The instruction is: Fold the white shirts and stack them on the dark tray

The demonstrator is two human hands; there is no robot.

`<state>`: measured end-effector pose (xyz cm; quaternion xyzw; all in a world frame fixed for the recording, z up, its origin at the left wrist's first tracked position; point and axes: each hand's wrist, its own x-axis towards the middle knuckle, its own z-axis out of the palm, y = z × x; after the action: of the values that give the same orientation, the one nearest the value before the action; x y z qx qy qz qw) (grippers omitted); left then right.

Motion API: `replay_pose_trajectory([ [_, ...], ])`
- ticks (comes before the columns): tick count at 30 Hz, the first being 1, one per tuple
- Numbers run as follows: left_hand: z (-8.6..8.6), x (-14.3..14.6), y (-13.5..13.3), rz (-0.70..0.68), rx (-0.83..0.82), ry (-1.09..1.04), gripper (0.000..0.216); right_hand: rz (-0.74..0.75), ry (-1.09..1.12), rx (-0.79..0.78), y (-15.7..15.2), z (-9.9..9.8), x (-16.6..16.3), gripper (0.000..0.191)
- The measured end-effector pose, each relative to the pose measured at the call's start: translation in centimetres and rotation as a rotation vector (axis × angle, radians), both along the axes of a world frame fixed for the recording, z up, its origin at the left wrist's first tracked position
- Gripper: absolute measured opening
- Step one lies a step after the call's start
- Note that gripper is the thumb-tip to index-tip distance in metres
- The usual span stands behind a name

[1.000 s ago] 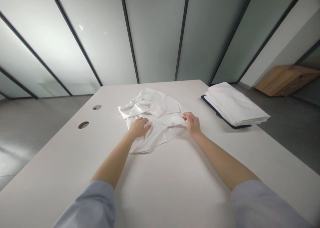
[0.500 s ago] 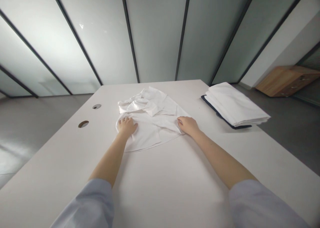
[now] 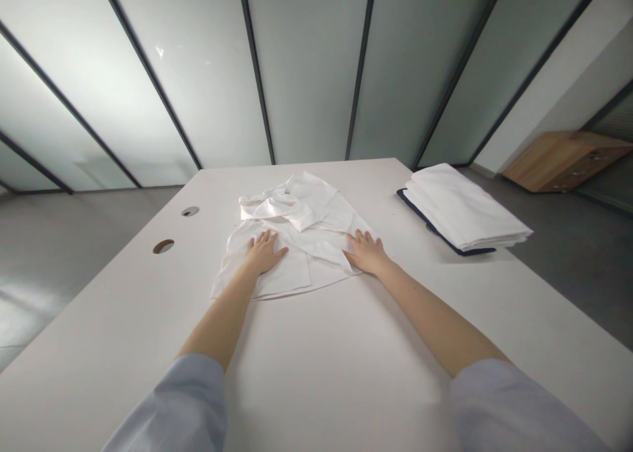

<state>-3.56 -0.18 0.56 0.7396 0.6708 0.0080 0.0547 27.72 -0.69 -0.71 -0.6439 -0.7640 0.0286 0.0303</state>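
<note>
**Light, limp white cloth under spread hands**

The cloth lies left of the folded stack. Your left hand and, nearer the stack, your right hand rest on it, fingers apart, gripping nothing. It looks soft and wrinkles easily; pinching the near hem should give the cleanest hold.

Place: we seem to be in an office | Ahead of us: tall frosted-glass panels in dark frames | Below: broad white table with two round holes | Right: brown wooden cabinet, grey floor
</note>
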Motion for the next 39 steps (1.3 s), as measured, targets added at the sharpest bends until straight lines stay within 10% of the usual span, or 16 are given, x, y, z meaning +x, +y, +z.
replay_pose_trajectory([
  [9,0.7,0.4,-0.5,0.109,0.029,0.056,0.072,-0.005,-0.051,0.048,-0.9,2.8,-0.1,0.062],
  [17,0.2,0.0,-0.3,0.068,0.012,0.027,0.072,-0.02,0.007,-0.071,0.5,0.8,0.8,0.066],
  [27,0.9,4.8,-2.3,-0.462,0.03,-0.448,0.053,-0.041,0.004,-0.074,0.8,0.2,0.8,0.071],
  [34,1.7,3.6,-2.0,-0.37,-0.263,-0.897,0.041,-0.035,0.008,-0.062,0.9,0.1,0.8,0.07],
  [39,1.3,3.2,-1.4,-0.162,0.132,-0.5,0.036,-0.03,0.012,-0.053,0.8,0.1,0.8,0.071],
])
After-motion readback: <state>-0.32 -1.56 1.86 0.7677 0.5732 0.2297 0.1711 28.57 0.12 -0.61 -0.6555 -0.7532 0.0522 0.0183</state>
